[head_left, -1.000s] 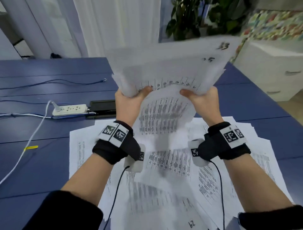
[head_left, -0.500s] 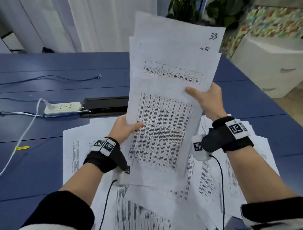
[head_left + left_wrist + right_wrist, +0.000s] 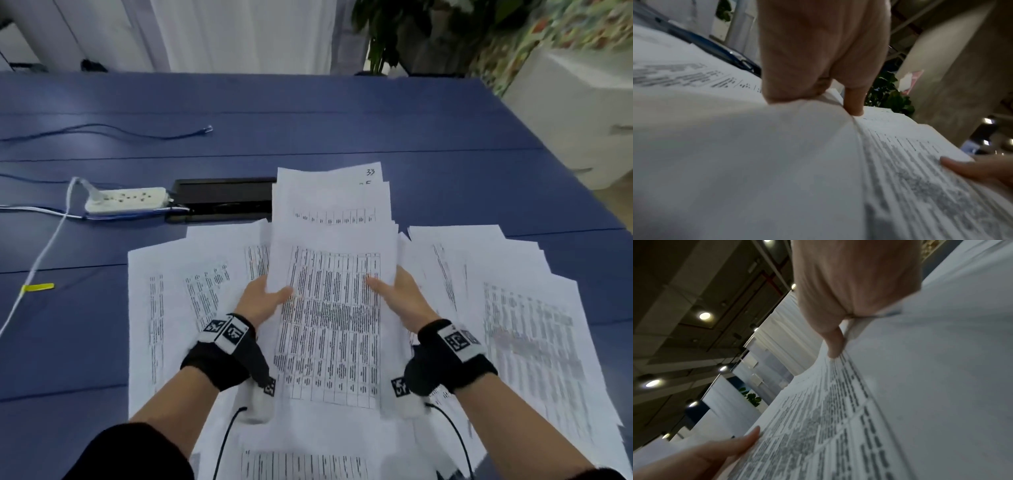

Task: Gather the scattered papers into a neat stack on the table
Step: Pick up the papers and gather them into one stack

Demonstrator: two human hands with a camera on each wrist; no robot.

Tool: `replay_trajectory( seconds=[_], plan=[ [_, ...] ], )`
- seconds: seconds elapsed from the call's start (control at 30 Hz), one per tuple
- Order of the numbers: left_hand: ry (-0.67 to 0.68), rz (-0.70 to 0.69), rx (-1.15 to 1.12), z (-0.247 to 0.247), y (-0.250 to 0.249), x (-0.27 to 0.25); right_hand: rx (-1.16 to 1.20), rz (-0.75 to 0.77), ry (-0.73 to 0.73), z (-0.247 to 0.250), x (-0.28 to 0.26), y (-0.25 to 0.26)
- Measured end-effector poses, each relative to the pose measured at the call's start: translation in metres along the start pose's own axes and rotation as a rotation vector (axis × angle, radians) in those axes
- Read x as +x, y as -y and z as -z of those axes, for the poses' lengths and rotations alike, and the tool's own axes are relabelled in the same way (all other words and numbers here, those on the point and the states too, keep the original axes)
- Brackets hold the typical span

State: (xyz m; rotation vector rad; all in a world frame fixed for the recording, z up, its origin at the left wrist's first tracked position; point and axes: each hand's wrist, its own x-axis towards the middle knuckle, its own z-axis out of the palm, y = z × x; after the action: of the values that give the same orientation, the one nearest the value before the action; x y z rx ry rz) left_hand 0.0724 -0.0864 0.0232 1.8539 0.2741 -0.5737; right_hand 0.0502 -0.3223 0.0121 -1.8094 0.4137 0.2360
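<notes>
A bundle of printed sheets (image 3: pixel 330 308) lies nearly flat, low over the blue table (image 3: pixel 308 113), its far end reaching the black box. My left hand (image 3: pixel 265 301) grips its left edge, thumb on top and fingers under. My right hand (image 3: pixel 394 294) grips the right edge the same way. In the left wrist view my left hand (image 3: pixel 818 68) pinches the bundle (image 3: pixel 920 170); in the right wrist view my right hand (image 3: pixel 849 305) pinches the bundle (image 3: pixel 828 418). Loose printed sheets (image 3: pixel 191 291) spread out to the left, and more loose sheets (image 3: pixel 520 325) to the right and underneath.
A white power strip (image 3: pixel 126 198) with a white cable (image 3: pixel 44 253) lies at the left. A black box (image 3: pixel 222 198) sits behind the papers. A thin dark wire (image 3: pixel 113 132) crosses the far table. A white cabinet (image 3: pixel 575 113) and a plant (image 3: pixel 411 31) stand beyond the right edge.
Both hands have lowered the bundle from upright in front of me down to nearly flat over the loose sheets. My view has tipped down towards the table.
</notes>
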Motion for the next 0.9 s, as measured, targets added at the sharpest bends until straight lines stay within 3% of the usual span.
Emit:
replay_trajectory(
  seconds=[0.13, 0.23, 0.3, 0.37, 0.43, 0.63, 0.7, 0.77, 0.9],
  plan=[
    [0.051, 0.004, -0.009, 0.004, 0.005, -0.009, -0.047, -0.013, -0.064, 0.030, -0.017, -0.007],
    [-0.012, -0.018, 0.149, -0.008, 0.015, -0.017, -0.301, -0.016, -0.314, 0.064, -0.028, -0.030],
    [-0.080, -0.036, 0.191, -0.017, 0.021, -0.022, -0.478, -0.118, -0.470, 0.091, -0.032, -0.049],
    [-0.102, -0.030, 0.206, -0.023, 0.026, -0.024, -0.616, -0.325, -0.435, 0.109, -0.039, -0.064],
    [-0.068, -0.003, 0.232, -0.030, 0.027, -0.023, -0.676, -0.417, -0.336, 0.111, -0.046, -0.072],
    [0.006, 0.038, 0.186, -0.058, 0.014, -0.034, -0.769, -0.219, -0.250, 0.070, -0.042, -0.064],
    [0.004, 0.034, 0.174, -0.061, 0.013, -0.036, -0.609, -0.138, -0.283, 0.080, -0.033, -0.063],
    [0.015, 0.039, 0.148, -0.062, 0.012, -0.035, -0.479, -0.135, -0.404, 0.111, -0.028, -0.063],
    [-0.020, 0.013, 0.107, -0.056, 0.012, -0.032, -0.574, -0.430, -0.561, 0.174, -0.027, -0.074]
  ],
)
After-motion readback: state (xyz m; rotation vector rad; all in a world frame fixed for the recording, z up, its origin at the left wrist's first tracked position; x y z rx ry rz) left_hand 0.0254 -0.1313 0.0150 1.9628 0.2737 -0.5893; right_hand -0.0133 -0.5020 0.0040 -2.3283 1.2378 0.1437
